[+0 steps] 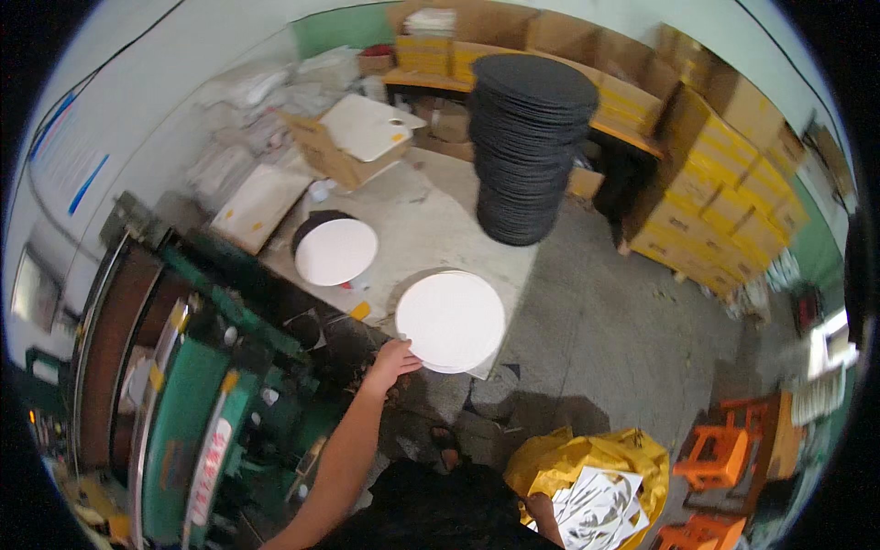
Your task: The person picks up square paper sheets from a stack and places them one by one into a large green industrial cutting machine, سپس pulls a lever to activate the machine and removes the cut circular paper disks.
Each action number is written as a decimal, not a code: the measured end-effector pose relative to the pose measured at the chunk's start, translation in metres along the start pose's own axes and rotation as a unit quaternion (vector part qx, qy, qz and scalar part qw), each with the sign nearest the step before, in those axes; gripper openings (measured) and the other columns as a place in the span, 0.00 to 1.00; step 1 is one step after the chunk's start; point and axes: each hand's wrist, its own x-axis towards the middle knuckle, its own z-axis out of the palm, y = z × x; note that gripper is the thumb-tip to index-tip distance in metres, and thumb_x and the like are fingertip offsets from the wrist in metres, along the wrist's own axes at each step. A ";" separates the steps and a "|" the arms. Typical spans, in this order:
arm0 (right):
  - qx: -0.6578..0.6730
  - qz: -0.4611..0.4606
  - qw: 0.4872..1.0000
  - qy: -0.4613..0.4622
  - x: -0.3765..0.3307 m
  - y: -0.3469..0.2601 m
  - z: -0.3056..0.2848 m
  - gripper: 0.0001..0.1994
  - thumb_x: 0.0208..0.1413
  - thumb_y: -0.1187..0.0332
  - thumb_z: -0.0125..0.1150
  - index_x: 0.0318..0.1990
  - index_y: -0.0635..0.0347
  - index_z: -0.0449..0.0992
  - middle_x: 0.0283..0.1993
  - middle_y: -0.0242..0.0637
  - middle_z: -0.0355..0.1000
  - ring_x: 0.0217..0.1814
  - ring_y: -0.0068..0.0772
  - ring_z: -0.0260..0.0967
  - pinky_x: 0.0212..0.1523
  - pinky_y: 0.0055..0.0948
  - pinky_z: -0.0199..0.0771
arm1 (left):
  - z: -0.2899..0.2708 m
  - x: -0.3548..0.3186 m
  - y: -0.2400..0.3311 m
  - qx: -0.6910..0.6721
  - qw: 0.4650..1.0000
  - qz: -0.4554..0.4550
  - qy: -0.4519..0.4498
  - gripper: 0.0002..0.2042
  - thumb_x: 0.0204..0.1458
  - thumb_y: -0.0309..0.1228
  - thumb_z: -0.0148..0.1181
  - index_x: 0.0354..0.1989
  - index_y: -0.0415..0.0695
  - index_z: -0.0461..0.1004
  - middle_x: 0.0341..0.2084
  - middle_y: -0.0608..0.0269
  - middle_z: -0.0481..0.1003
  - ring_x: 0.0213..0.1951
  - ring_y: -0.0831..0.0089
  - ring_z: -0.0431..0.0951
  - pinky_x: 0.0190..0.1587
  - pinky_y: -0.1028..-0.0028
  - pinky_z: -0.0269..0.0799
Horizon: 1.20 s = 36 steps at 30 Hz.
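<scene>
On the near part of the pale table (431,197) lies a stack of white round discs (451,321), with several thin layers showing at its lower rim. My left hand (394,363) is at the stack's near left edge, its fingers closed on the rim of the discs. Low in the view, my right hand (541,509) is beside white cut-out scraps (596,504) in a yellow sack (532,458). Its fingers are mostly hidden, and whether it grips a scrap cannot be made out. Another white disc (337,251) lies farther left, partly over a dark round one.
A tall stack of black discs (532,147) stands at the table's far right. A green machine (197,412) is close on the left. Yellow-taped cartons (706,211) are piled at the right, and orange stools (715,458) stand nearer. An open carton (344,160) sits on the table.
</scene>
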 end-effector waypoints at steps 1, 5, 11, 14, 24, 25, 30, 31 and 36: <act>0.098 0.145 0.981 0.084 0.024 0.001 0.015 0.14 0.51 0.55 0.56 0.35 0.56 0.77 0.29 0.45 0.75 0.37 0.53 0.74 0.37 0.47 0.75 | -0.009 -0.010 0.001 0.080 0.996 0.017 0.021 0.24 0.61 0.37 0.51 0.61 0.36 0.59 0.49 0.48 0.73 0.49 0.55 0.76 0.53 0.55 0.71; 0.141 0.131 0.981 -0.034 0.107 -0.053 -0.119 0.14 0.54 0.56 0.55 0.32 0.56 0.77 0.36 0.47 0.76 0.41 0.48 0.75 0.38 0.45 0.75 | -0.053 -0.116 -0.035 0.259 0.941 0.145 0.163 0.17 0.60 0.39 0.54 0.51 0.41 0.71 0.45 0.53 0.76 0.49 0.61 0.76 0.50 0.65 0.71; 0.103 -0.086 0.980 -0.149 0.217 -0.115 -0.160 0.14 0.56 0.56 0.55 0.38 0.57 0.75 0.39 0.46 0.75 0.42 0.46 0.74 0.39 0.44 0.74 | -0.175 -0.367 -0.158 0.222 0.842 0.151 0.468 0.17 0.60 0.39 0.53 0.52 0.42 0.72 0.42 0.50 0.77 0.46 0.55 0.77 0.47 0.62 0.72; 0.087 -0.132 0.957 -0.243 0.244 -0.187 -0.155 0.14 0.57 0.57 0.55 0.41 0.57 0.74 0.41 0.46 0.75 0.43 0.45 0.74 0.40 0.44 0.74 | -0.183 -0.528 -0.231 0.118 0.671 0.174 0.711 0.12 0.57 0.32 0.54 0.47 0.41 0.74 0.40 0.48 0.77 0.45 0.52 0.77 0.46 0.62 0.72; 0.017 -0.208 0.887 -0.413 0.177 -0.421 -0.084 0.18 0.60 0.58 0.55 0.51 0.59 0.71 0.46 0.44 0.74 0.44 0.42 0.73 0.43 0.43 0.73 | -0.015 -0.925 -0.431 0.158 -0.083 -0.269 0.947 0.19 0.53 0.31 0.60 0.52 0.38 0.67 0.42 0.50 0.74 0.47 0.53 0.72 0.51 0.60 0.66; 0.010 -0.214 0.880 -0.425 0.167 -0.437 -0.078 0.18 0.60 0.58 0.55 0.52 0.59 0.71 0.47 0.44 0.73 0.44 0.41 0.73 0.43 0.43 0.73 | -0.007 -0.945 -0.450 0.087 -0.033 -0.281 0.955 0.21 0.53 0.33 0.62 0.52 0.36 0.67 0.41 0.50 0.74 0.46 0.54 0.73 0.50 0.61 0.67; -0.001 -0.235 0.847 -0.477 0.128 -0.501 -0.044 0.21 0.61 0.59 0.55 0.57 0.59 0.70 0.49 0.43 0.73 0.45 0.40 0.72 0.44 0.42 0.73 | 0.005 -1.005 -0.494 -0.172 0.188 -0.149 0.955 0.22 0.51 0.42 0.65 0.43 0.33 0.74 0.30 0.61 0.75 0.33 0.71 0.74 0.37 0.71 0.69; -0.018 -0.247 0.838 -0.486 0.126 -0.506 -0.034 0.21 0.62 0.57 0.54 0.57 0.58 0.69 0.49 0.42 0.73 0.46 0.39 0.72 0.45 0.42 0.73 | 0.006 -1.009 -0.500 -0.190 0.197 -0.099 0.957 0.20 0.51 0.41 0.65 0.42 0.34 0.76 0.28 0.64 0.75 0.31 0.75 0.73 0.35 0.73 0.68; -0.087 -0.276 0.818 -0.497 0.125 -0.511 -0.009 0.20 0.63 0.54 0.52 0.56 0.56 0.70 0.48 0.41 0.73 0.48 0.38 0.72 0.47 0.41 0.73 | 0.025 -1.024 -0.521 -0.296 0.137 0.065 0.943 0.15 0.54 0.40 0.62 0.39 0.39 0.77 0.26 0.71 0.73 0.28 0.81 0.71 0.31 0.81 0.65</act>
